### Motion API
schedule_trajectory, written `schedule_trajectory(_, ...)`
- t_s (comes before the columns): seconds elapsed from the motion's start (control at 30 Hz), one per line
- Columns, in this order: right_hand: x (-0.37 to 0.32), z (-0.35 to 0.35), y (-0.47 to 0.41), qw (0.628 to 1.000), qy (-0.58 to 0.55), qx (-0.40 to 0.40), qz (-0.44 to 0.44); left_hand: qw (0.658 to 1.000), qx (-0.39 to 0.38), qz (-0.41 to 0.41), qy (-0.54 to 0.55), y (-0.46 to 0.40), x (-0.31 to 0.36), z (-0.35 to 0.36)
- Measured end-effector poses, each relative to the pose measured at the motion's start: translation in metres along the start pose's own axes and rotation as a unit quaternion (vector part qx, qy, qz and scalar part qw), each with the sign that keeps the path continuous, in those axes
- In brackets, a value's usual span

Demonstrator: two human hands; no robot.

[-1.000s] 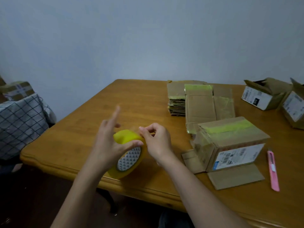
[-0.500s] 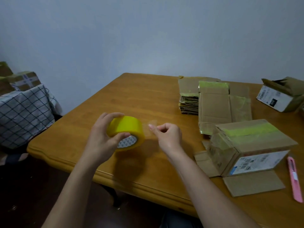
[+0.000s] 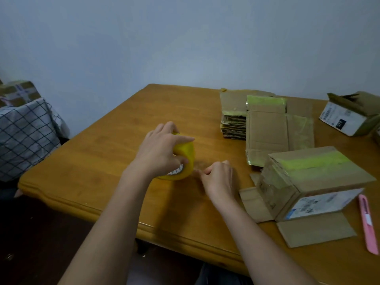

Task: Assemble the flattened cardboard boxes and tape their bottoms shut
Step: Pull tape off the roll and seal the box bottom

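Centrally, the left hand (image 3: 159, 155) grips the tape roll (image 3: 185, 159) above the table (image 3: 102, 153); the right hand (image 3: 218, 177) pinches its loose end. Nearby the box (image 3: 312, 182) stands bottom-up, taped, contents hidden, flats (image 3: 265, 128) behind.

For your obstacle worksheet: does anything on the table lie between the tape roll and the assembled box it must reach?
Nothing visible: bare table separates the tape roll, gripped by the left hand, from the assembled box. Only the right hand is between.
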State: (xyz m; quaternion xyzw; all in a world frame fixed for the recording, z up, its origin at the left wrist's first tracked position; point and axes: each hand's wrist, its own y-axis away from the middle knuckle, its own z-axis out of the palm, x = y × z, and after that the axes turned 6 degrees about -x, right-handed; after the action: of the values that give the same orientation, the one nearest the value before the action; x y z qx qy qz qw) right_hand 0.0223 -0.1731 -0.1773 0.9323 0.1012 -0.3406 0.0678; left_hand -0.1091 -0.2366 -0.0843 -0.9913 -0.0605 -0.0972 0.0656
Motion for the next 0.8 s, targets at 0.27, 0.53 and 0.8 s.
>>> schedule_trajectory(0.27, 0.001, -0.012, 0.007, 0.999, -0.03, 0.03, 0.008, 1.0, -0.023, 0.01, -0.018, -0.003, 0.011, 0.0)
schedule_trajectory(0.53, 0.004, -0.043, 0.055, 0.992, -0.086, 0.03, -0.093, 0.99, 0.024, 0.044, 0.132, 0.005, 0.013, 0.001)
schedule_trajectory(0.8, 0.05, -0.108, 0.115, 0.895, 0.003, 0.31, -0.322, 0.924, 0.056, 0.138, 0.352, 0.001, 0.097, 0.035)
